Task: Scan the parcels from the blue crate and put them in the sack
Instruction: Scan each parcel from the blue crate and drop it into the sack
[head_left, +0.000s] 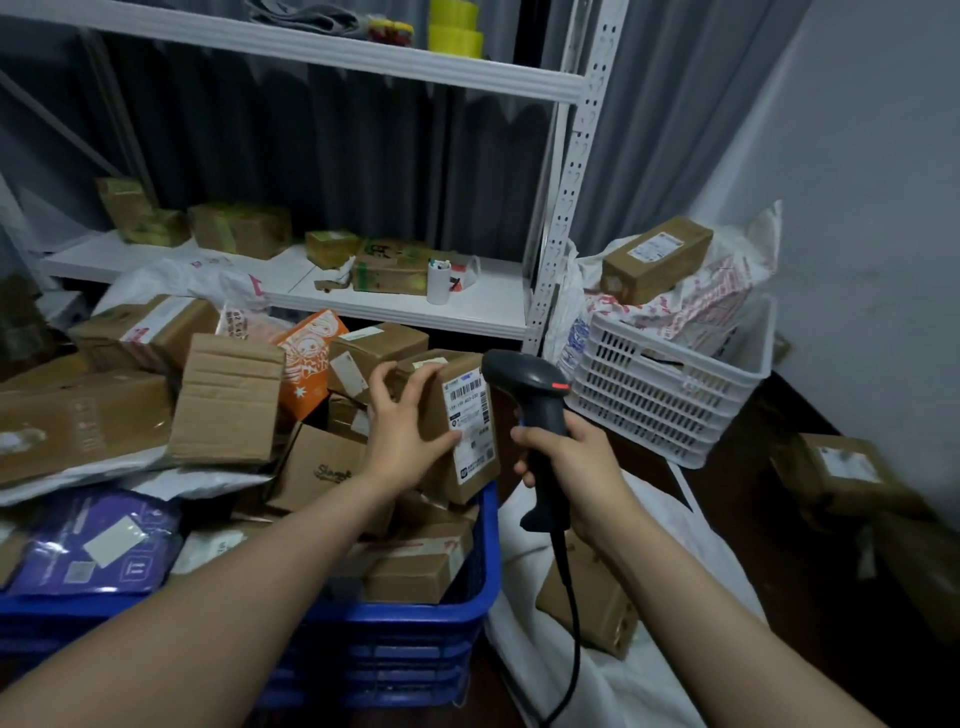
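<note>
My left hand (402, 418) grips a brown cardboard parcel (452, 457) above the right end of the blue crate (395, 649); its white barcode label faces right. My right hand (569, 460) holds a black corded barcode scanner (524, 379) by the handle, its head just right of the label. The crate is heaped with brown boxes, an orange box (309, 364) and a purple mailer bag (98, 540). The white sack (670, 561) lies open on the floor to the right of the crate, with a brown box (592, 603) inside it.
A white plastic crate (670, 395) at the right holds printed bags and a long brown box (657, 257). White metal shelving (395, 301) behind carries more boxes and a white cup. A cardboard parcel (841, 473) sits on the dark floor by the wall.
</note>
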